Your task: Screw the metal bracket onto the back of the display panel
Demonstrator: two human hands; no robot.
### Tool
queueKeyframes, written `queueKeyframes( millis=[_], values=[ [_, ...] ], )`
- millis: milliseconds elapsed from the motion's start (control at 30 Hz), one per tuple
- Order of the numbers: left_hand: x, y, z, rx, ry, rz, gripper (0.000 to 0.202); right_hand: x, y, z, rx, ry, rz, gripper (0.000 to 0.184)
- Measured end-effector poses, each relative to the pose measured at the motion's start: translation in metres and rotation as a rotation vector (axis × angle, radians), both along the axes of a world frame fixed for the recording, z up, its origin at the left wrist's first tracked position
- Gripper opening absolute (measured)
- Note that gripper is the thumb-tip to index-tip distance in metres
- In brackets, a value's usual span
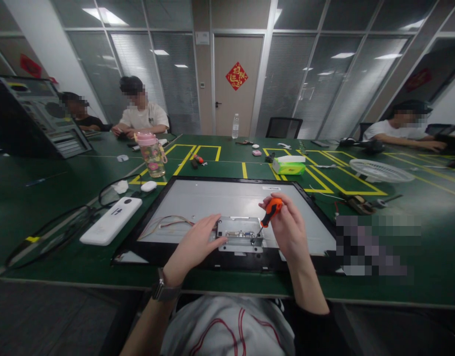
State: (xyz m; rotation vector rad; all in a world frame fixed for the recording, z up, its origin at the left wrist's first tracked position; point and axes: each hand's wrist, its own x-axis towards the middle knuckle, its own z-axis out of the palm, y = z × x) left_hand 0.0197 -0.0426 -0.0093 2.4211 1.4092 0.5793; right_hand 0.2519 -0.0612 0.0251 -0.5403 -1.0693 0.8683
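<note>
The right hand (pixel 290 226) is clamping round a bulb-handled, thin-shafted, orange-and-black screwdriver (pixel 272 209) that is slanting down to a boxy, silvery metal bracket (pixel 232 225); the left hand (pixel 197 242) is resting, spread, at the bracket's left edge. The bracket is sitting on a smooth grey, black-framed panel (pixel 220 198) on the green table (pixel 82 272), and the screwdriver's tip is blurring into dark metal.

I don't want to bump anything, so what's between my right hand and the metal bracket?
The orange screwdriver: in the head view, your right hand holds its handle and its shaft slants down toward the right end of the metal bracket.
</note>
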Motion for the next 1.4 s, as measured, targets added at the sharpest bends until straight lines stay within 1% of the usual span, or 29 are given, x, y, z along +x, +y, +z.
queueKeyframes(
  millis=[133, 200, 233, 333, 367, 400, 433, 567, 600, 767, 833, 933, 967, 1000, 1100, 1133, 1200, 1267, 1300, 1400],
  values=[
    [-0.0004, 0.0002, -0.0007, 0.008, -0.006, 0.000, 0.056, 0.0007, -0.0014, -0.0006, 0.017, -0.009, 0.052, 0.025],
    [-0.0005, 0.0005, -0.0007, 0.002, -0.004, -0.001, 0.055, 0.0005, -0.0005, -0.0018, 0.006, -0.031, 0.014, 0.023],
    [-0.0005, 0.0006, -0.0007, -0.001, -0.005, -0.003, 0.055, 0.0004, 0.0005, -0.0025, 0.003, -0.044, -0.039, 0.021],
    [-0.0007, 0.0010, -0.0012, -0.003, -0.009, -0.002, 0.056, 0.0006, 0.0036, -0.0046, 0.031, -0.102, -0.280, 0.020],
    [-0.0008, 0.0011, -0.0014, -0.003, -0.010, 0.000, 0.056, 0.0008, 0.0040, -0.0049, 0.043, -0.128, -0.342, 0.020],
    [-0.0008, 0.0011, -0.0016, -0.003, -0.011, 0.000, 0.057, 0.0010, 0.0040, -0.0051, 0.049, -0.152, -0.372, 0.020],
    [-0.0009, 0.0012, -0.0017, -0.004, -0.011, 0.000, 0.057, 0.0012, 0.0036, -0.0051, 0.050, -0.168, -0.368, 0.020],
    [-0.0013, 0.0012, -0.0019, -0.016, -0.011, 0.004, 0.057, 0.0010, 0.0004, -0.0047, 0.030, -0.150, -0.231, 0.028],
    [-0.0014, 0.0012, -0.0020, -0.017, -0.010, 0.003, 0.057, 0.0007, 0.0002, -0.0046, 0.031, -0.150, -0.228, 0.027],
    [-0.0016, 0.0013, -0.0027, -0.015, -0.003, -0.003, 0.059, -0.0020, 0.0022, -0.0026, 0.090, -0.195, -0.349, 0.013],
    [-0.0014, 0.0012, -0.0024, -0.013, -0.001, -0.001, 0.059, -0.0023, 0.0022, -0.0012, 0.086, -0.147, -0.297, 0.010],
    [-0.0011, 0.0009, -0.0014, -0.006, -0.005, 0.001, 0.056, -0.0014, 0.0015, 0.0002, 0.030, -0.008, -0.100, 0.012],
    [-0.0009, 0.0009, -0.0011, -0.004, -0.005, 0.001, 0.056, -0.0010, 0.0015, 0.0004, 0.016, 0.020, -0.058, 0.013],
    [-0.0008, 0.0010, -0.0008, -0.005, -0.002, 0.001, 0.056, -0.0006, 0.0017, 0.0004, 0.010, 0.026, -0.046, 0.013],
    [-0.0007, 0.0015, -0.0011, -0.007, 0.009, -0.001, 0.057, 0.0003, 0.0030, 0.0004, 0.042, -0.005, -0.109, 0.013],
    [-0.0008, 0.0017, -0.0015, -0.007, 0.011, -0.002, 0.057, 0.0006, 0.0033, 0.0007, 0.055, 0.000, -0.106, 0.013],
    [-0.0010, 0.0022, -0.0025, -0.006, 0.009, -0.002, 0.058, 0.0010, 0.0032, 0.0017, 0.060, 0.051, -0.022, 0.012],
    [-0.0012, 0.0025, -0.0033, -0.007, 0.006, 0.002, 0.058, 0.0013, 0.0023, 0.0030, 0.030, 0.108, 0.088, 0.012],
    [-0.0013, 0.0026, -0.0035, -0.008, 0.005, 0.005, 0.058, 0.0014, 0.0018, 0.0035, 0.014, 0.123, 0.123, 0.012],
    [-0.0011, 0.0027, -0.0035, -0.017, 0.011, 0.006, 0.060, 0.0009, 0.0009, 0.0036, -0.013, 0.118, 0.136, 0.013]
  ],
)
